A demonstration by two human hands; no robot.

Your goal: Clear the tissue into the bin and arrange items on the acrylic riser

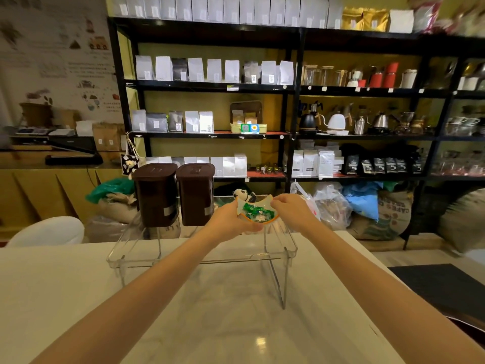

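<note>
Both hands gripping a dish (258, 215) of green packets, left hand (231, 219) cupped under, right hand (290, 207) pinching its rim, above the riser (199, 254) (two brown canisters (157, 194) on it)

Only "CAFES" reads, upside down, on the burlap sack (393, 211) under the shelves; other labels blur.

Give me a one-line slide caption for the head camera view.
Both hands, left and right, set a candy dish on the acrylic riser beside two brown canisters.
</note>
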